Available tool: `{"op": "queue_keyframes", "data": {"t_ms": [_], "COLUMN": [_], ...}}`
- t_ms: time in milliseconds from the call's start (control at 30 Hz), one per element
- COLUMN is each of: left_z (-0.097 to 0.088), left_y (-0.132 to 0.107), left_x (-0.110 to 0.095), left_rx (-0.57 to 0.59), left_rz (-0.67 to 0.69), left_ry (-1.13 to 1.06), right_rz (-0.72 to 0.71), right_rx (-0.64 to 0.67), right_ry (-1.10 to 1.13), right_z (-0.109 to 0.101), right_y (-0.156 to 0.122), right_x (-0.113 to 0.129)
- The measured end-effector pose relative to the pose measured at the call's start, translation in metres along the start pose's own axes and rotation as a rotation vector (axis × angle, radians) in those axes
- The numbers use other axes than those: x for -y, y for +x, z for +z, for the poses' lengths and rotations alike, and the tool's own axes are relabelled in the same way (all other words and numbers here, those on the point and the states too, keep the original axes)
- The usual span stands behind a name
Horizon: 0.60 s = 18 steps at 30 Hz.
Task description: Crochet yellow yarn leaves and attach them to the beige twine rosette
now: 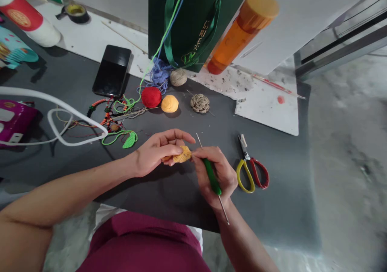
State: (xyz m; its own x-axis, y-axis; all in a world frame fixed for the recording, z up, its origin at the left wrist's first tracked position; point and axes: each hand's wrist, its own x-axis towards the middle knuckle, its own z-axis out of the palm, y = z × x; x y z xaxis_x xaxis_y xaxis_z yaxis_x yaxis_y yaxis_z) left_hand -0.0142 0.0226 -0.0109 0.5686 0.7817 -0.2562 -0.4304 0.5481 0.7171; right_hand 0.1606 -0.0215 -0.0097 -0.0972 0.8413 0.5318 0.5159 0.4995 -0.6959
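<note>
Crochet (183,154) sits above the counter (151,195), pinched in the left grip (155,152) between thumb and lower fingers with the index stretched free, its long axis roughly sideways and its bare end pointing right, either meeting or just beside the fingertips of the right grip (223,174); I cannot tell which. The right grip is closed around the hook (212,177), whose long axis slants forward and leftward, tip pointing away from the person (142,241), beyond the crochet's right end.
</note>
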Motion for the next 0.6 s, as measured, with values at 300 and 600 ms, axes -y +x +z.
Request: {"op": "queue_keyframes", "data": {"t_ms": [300,600], "left_z": [0.0001,0.0095], "left_y": [-0.0007,-0.0071], "left_x": [-0.0013,-0.0092], "left_rx": [0.006,0.042], "left_rz": [-0.001,0.078], "left_ry": [0.04,0.31], "right_rz": [-0.003,0.464], "right_rx": [0.019,0.069], "right_ry": [0.104,0.303], "right_z": [-0.0003,0.0008], "right_y": [-0.0011,0.003], "right_x": [-0.0021,0.0018]}}
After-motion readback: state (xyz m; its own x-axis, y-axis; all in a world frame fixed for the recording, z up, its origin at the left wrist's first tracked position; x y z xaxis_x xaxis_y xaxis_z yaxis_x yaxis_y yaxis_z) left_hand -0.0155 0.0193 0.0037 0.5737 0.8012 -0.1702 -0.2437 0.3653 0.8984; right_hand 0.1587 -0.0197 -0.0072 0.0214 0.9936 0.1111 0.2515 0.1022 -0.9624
